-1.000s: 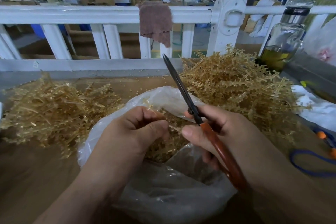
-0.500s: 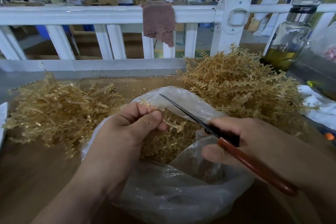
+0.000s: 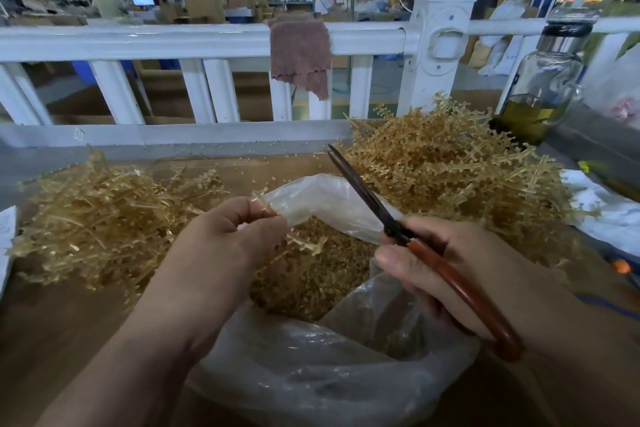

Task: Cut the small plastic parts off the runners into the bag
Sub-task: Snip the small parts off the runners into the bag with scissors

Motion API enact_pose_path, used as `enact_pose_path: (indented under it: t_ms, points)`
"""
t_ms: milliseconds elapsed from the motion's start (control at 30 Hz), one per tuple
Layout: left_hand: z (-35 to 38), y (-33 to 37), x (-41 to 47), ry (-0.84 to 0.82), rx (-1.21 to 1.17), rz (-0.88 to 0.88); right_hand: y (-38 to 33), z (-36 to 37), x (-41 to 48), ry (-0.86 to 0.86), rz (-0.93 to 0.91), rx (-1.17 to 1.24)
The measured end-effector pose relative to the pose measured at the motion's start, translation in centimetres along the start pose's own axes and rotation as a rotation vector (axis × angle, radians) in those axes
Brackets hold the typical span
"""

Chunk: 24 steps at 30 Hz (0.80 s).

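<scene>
A clear plastic bag (image 3: 332, 371) lies open on the brown table, holding a heap of small amber cut parts (image 3: 322, 274). My left hand (image 3: 221, 253) pinches a thin amber runner (image 3: 304, 243) over the bag mouth, its free end pointing right. My right hand (image 3: 446, 270) grips scissors (image 3: 367, 198) with red-brown handles; the dark blades are nearly closed and point up and away, clear of the runner. Piles of amber runners lie at the left (image 3: 104, 218) and at the right (image 3: 450, 170).
A white railing (image 3: 207, 42) with a brown cloth (image 3: 299, 52) draped over it runs behind the table. A glass jar (image 3: 543, 87) with yellow-green liquid stands at the back right. White plastic sheeting (image 3: 609, 211) and an orange-and-blue item (image 3: 621, 267) lie at the right edge.
The scissors swung down to the runner and have now lifted back up, blades pointing away. My left hand has turned the runner slightly over the bag.
</scene>
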State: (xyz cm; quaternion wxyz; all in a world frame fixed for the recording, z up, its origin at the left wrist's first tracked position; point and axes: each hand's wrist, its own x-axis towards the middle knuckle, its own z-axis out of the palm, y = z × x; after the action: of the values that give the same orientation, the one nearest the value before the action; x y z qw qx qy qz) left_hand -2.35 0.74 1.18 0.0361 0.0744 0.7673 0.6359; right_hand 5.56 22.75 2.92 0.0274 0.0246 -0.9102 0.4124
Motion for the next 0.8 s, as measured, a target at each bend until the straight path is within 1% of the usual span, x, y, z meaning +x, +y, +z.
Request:
enact_pose_path:
  t_ms: [67, 133, 200, 300, 367, 433, 533, 567, 700, 767, 800]
  points:
    - [0.2, 0.4, 0.6, -0.056, -0.008, -0.083, -0.1, 0.4, 0.1, 0.013, 0.012, 0.020]
    - [0.5, 0.6, 1.1, -0.042, 0.061, -0.074, 0.0, 0.4, 0.1, 0.005, 0.028, -0.001]
    - [0.6, 0.6, 1.1, 0.063, 0.142, 0.016, 0.0, 0.0, 0.0, -0.028, 0.037, -0.032]
    - [0.3, 0.9, 0.4, 0.228, 0.195, 0.219, 0.1, -1.0, -0.2, -0.114, 0.059, -0.063]
    - [-0.1, 0.9, 0.3, 0.273, 0.200, 0.345, 0.1, -1.5, -0.2, -0.206, 0.101, -0.100]
    - [-0.4, 0.9, 0.3, 0.282, 0.187, 0.440, 0.0, -1.6, 0.0, -0.230, 0.179, -0.116]
    - [-0.8, 0.6, 0.4, 0.295, 0.224, 0.556, 0.1, -1.0, 0.3, -0.144, 0.312, -0.061]
    - [-0.9, 0.4, 0.5, 0.294, 0.226, 0.578, 0.3, -0.8, 0.5, -0.088, 0.312, -0.063]
    - [-1.0, -0.2, 0.6, 0.245, 0.260, 0.621, 1.1, -0.2, 1.1, 0.173, 0.200, -0.033]
    - [-1.2, -0.4, 0.5, 0.199, 0.274, 0.628, 1.0, 0.1, 1.2, 0.223, 0.173, 0.007]
    - [-1.3, -0.4, 0.3, 0.154, 0.229, 0.616, 0.9, 0.4, 1.3, 0.233, 0.169, 0.014]
